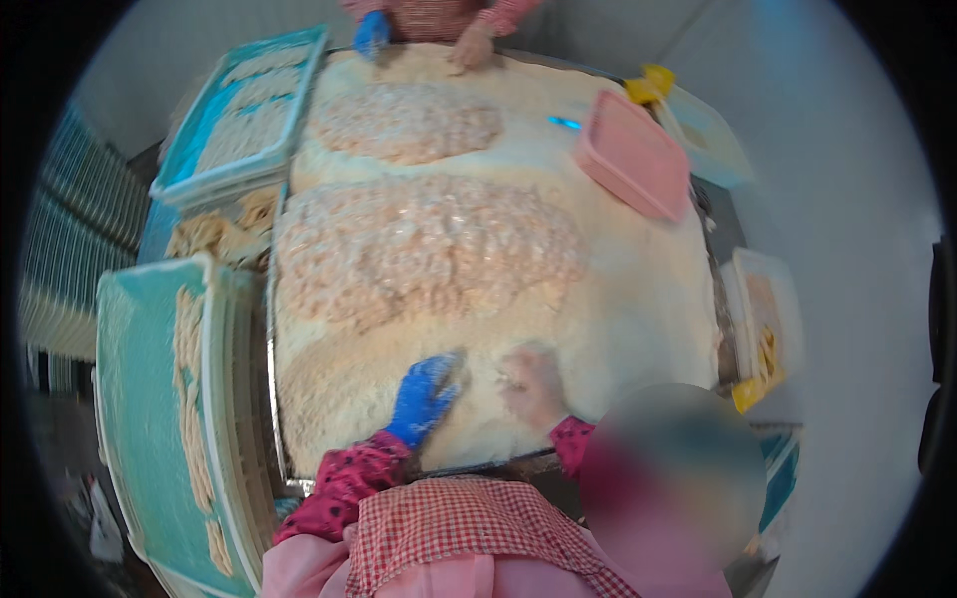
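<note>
My left hand, in a blue glove dusted with powder, is low over the near part of a table layer of pale, flour-like powder. Its fingers and thumb are apart, and nothing shows between them. To its right, my bare right hand is over the same powder. Motion smears its fingers, so what they hold, if anything, cannot be made out. Beyond both hands lies a broad heap of wet, pinkish-white lumps, partly coated in powder. A smaller heap of similar lumps lies farther back.
At the left stand a teal tray with pale strips along one side and another tray with rows of strips. A pink tub rests at the far right. Across the table is a co-worker's blue-gloved hand.
</note>
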A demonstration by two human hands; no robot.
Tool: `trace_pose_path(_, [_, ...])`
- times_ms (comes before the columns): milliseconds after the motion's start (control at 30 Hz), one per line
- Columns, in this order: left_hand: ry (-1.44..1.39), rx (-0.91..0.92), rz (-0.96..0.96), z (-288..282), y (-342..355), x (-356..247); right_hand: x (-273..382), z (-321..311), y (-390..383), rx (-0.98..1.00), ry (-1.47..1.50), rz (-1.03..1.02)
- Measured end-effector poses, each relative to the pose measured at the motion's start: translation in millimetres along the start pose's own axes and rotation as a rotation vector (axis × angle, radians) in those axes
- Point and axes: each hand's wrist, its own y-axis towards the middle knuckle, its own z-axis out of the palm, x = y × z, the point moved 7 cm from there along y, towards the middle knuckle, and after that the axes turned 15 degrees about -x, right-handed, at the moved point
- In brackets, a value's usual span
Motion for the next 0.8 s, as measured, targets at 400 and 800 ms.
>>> trace_pose_path(400, [0.143, -0.013, 0.165, 50, 38, 4, -32, -13, -39, -0.015, -0.031, -0.004])
trace_pose_path(800, [0.264, 0.087, 0.559, 78, 16, -26, -78, 18, 41, -0.191, -0.229, 0.275])
